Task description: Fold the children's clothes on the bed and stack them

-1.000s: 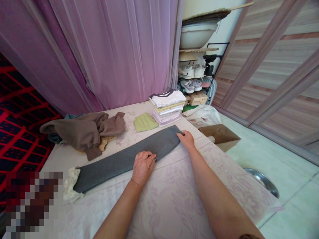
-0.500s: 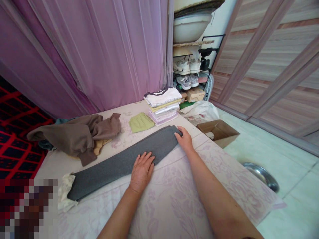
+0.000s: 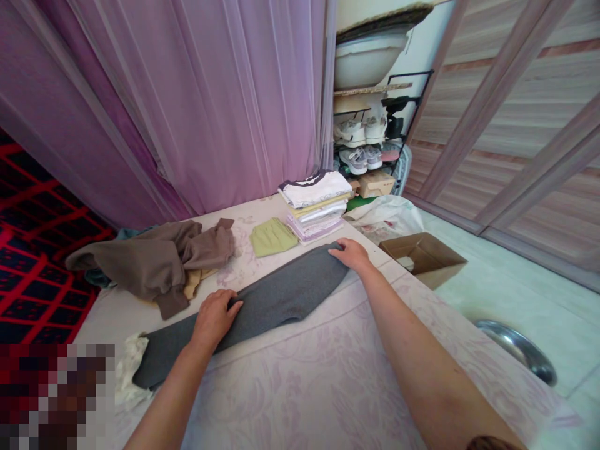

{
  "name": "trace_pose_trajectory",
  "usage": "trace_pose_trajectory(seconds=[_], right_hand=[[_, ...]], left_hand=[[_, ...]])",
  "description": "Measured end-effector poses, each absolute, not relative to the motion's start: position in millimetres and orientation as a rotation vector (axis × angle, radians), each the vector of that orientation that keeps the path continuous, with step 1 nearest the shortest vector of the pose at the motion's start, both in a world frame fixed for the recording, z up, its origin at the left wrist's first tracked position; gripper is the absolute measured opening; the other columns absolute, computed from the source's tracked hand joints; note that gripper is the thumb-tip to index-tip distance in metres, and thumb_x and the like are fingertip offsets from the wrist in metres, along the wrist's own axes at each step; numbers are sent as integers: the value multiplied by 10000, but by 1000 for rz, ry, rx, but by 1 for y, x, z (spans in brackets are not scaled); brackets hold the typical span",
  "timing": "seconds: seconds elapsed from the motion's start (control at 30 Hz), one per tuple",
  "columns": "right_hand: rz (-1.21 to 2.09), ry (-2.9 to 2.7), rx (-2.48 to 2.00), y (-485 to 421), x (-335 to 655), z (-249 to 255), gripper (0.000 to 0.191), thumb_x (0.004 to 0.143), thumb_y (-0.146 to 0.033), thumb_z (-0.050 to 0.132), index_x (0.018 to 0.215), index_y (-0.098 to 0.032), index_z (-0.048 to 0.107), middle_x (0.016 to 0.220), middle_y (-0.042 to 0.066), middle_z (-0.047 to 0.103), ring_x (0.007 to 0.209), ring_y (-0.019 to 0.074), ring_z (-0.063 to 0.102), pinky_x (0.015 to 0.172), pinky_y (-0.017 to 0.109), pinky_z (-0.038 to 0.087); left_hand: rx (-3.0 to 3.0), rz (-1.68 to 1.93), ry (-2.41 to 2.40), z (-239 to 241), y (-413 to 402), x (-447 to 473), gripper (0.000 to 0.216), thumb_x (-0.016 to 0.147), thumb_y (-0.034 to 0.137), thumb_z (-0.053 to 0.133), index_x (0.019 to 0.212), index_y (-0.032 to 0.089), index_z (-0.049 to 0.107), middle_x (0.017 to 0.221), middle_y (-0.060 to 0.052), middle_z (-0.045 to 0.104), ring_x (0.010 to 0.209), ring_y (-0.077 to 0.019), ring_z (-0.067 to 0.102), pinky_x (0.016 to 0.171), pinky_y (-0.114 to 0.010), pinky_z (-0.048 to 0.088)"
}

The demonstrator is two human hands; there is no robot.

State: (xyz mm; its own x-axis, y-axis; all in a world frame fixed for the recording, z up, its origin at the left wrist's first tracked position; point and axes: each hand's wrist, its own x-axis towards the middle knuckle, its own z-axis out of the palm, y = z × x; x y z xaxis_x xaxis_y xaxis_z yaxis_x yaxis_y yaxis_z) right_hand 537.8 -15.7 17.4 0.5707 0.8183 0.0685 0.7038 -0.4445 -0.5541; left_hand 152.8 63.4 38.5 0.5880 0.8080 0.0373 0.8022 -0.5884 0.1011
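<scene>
A long grey garment [image 3: 276,297], folded into a narrow strip, lies slantwise across the pale flowered bed sheet [image 3: 328,375]. My left hand [image 3: 213,319] rests on the strip's left half with its fingers curled over the near edge. My right hand [image 3: 351,253] lies flat on the strip's far right end, fingers stretched out. A white cloth [image 3: 126,365] peeks out under the strip's left end.
A crumpled brown garment [image 3: 154,259] lies at the left, a folded green piece [image 3: 272,236] and a stack of folded clothes [image 3: 316,203] behind the strip. A cardboard box [image 3: 422,256], a metal bowl [image 3: 515,353] and a shoe rack [image 3: 370,144] stand to the right. Purple curtain [image 3: 187,106] hangs behind.
My left hand has slid leftward along the grey strip, from its middle to its left half. My right hand stays on the right end.
</scene>
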Motion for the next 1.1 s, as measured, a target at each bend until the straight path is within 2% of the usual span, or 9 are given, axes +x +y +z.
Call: trace_pose_trajectory(seconds=[0.07,0.2,0.43,0.53,0.63,0.77,0.87,1.1], right_hand=[[199,-1194,-2261,-14,532,18,290,795,-416,590,1006,-232,668,939,24,695,857,185,613,688,258,422],[112,-1129,-2338,-11,516,15,346,839,-442,545,1120,-255,622,959,37,700,857,206,625,704,284,433],[-60,-1151,-2359,-16,501,20,479,874,-392,501,1305,-183,504,1205,128,613,1076,262,565,879,364,427],[-181,-1329,-2195,-23,480,26,453,903,-330,442,1328,-179,494,1323,138,540,1198,271,483,983,417,360],[-127,-1719,-2029,-29,451,23,437,920,-371,419,1331,-251,506,1423,87,462,1314,258,373,1077,457,246],[16,-1901,-2156,-35,430,5,503,915,-487,400,1364,-275,476,1492,92,366,1380,281,277,1107,534,144],[24,-1893,-2217,-36,429,-2,514,921,-484,389,1376,-256,462,1494,104,361,1383,278,277,1108,541,139],[32,-1857,-2117,-30,392,15,455,948,-413,329,1347,-267,491,1471,92,400,1355,263,326,1083,556,197]], left_hand=[[2702,117,1459,40,59,151,232,893,346,455,954,184,610,960,-87,681,941,-241,620,854,-349,468],[2616,39,1620,41,53,151,277,923,364,396,1046,185,569,894,-88,688,870,-250,645,783,-354,475],[2706,164,1631,32,49,153,350,906,271,408,1200,157,560,1147,-131,646,1051,-285,595,893,-416,453],[2805,366,1527,26,37,162,377,900,234,405,1236,170,563,1302,-137,567,1204,-295,505,1018,-478,365],[2849,347,1282,17,25,175,412,929,356,401,1296,227,536,1411,-100,485,1331,-288,382,1110,-533,213],[2761,159,1271,8,20,184,562,913,529,388,1406,259,415,1498,-99,361,1389,-308,282,1101,-592,164],[2716,102,1284,7,21,183,611,903,564,382,1434,261,367,1523,-100,306,1404,-315,246,1094,-615,153],[2686,152,1238,8,22,182,614,888,575,411,1421,271,385,1520,-99,317,1411,-302,236,1110,-584,160]])
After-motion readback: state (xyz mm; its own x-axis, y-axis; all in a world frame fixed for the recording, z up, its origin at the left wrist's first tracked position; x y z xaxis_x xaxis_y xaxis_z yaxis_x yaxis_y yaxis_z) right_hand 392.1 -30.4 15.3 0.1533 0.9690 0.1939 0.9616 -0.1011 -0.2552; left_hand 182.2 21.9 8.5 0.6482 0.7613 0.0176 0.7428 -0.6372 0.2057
